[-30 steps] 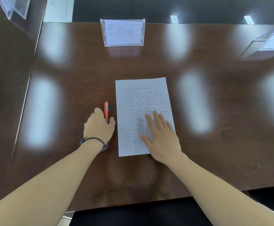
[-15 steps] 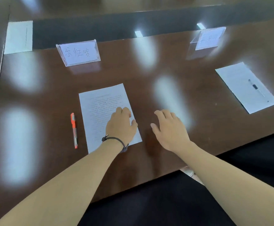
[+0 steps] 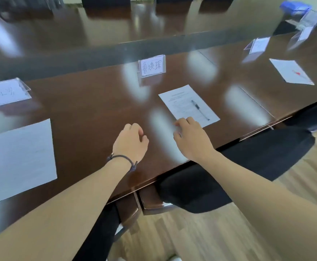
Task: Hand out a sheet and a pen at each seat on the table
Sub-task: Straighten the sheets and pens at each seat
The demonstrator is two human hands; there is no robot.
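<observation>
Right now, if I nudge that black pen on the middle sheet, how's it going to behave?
The pen looks slim and round, so it would probably roll. It lies loose on the sheet, which likely slides easily on the glossy table.

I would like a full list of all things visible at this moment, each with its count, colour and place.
table: one, dark brown, fills the view
sheets: three clear, white, along the near edge; a fourth is cut off far right
pens: two, one black-and-clear on the middle sheet, one red on the right sheet
name cards: about four, clear holders, behind the sheets
chairs: black, pushed under the near edge
left hand: one, dark wrist band, over bare table
right hand: one, at the middle sheet's near corner
</observation>
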